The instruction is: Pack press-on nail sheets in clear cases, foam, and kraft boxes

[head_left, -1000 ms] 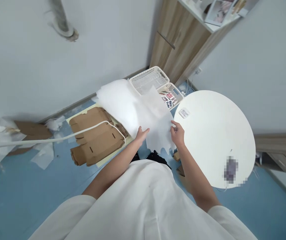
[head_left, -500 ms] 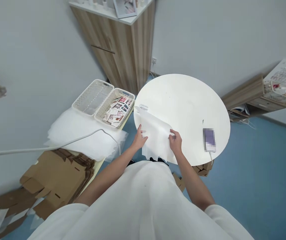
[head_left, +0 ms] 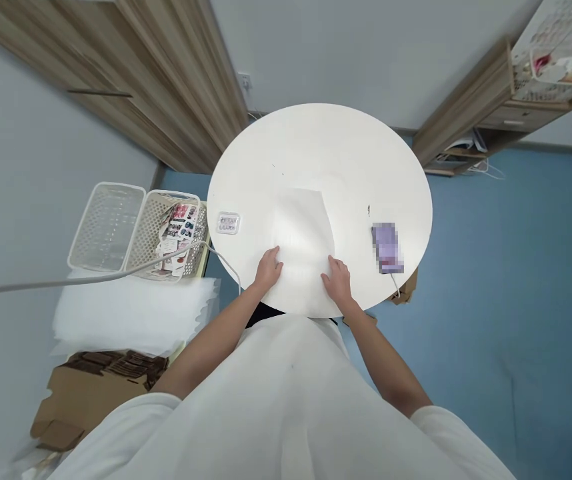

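Gently curved white sheet point(head_left: 305, 223), smooth round tabletop point(head_left: 326, 143) beneath.

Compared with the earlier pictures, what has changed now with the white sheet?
The white sheet has moved rightward, from near the sheet stack onto the round table; the left hand and right hand moved with it. The small clear case stayed on the table.
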{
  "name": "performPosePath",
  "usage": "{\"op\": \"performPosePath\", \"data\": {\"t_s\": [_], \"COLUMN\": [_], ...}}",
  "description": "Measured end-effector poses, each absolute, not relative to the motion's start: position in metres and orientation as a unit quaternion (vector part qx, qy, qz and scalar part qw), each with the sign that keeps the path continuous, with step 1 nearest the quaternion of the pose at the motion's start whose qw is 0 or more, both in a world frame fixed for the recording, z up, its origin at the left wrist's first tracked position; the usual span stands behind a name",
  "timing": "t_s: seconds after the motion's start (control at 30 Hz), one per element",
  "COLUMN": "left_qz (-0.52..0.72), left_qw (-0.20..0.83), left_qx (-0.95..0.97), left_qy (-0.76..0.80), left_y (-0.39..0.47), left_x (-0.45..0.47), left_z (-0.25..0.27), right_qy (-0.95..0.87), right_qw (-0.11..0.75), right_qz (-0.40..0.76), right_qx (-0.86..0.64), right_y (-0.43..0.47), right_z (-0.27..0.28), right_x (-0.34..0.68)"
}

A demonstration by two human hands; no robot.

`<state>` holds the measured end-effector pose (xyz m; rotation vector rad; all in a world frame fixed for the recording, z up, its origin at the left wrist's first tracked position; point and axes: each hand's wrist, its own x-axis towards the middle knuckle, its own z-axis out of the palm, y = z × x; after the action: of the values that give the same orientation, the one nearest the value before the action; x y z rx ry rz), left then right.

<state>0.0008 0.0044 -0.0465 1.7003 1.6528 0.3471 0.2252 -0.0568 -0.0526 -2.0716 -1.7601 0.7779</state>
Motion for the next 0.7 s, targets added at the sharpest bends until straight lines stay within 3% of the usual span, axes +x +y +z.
{"op": "performPosePath", "data": {"t_s": [0.47,0.7], "left_qz": [0.114,0.080], "left_qw": [0.325,0.348], "left_qx": [0.723,0.773], "left_qy": [0.599,0.525], "left_y": [0.012,-0.018], "left_x": [-0.006,-0.017], "left_z": [-0.051,-0.039], "right_qy": [-0.567,-0.675], "right_qw": [0.123,0.071], "right_qz": [0.195,0.187], "right_qx": [-0.791,-0.711], "right_y": [-0.071,-0.095], "right_z": [-0.050,-0.044], "right_x": [0.207,0.189]}}
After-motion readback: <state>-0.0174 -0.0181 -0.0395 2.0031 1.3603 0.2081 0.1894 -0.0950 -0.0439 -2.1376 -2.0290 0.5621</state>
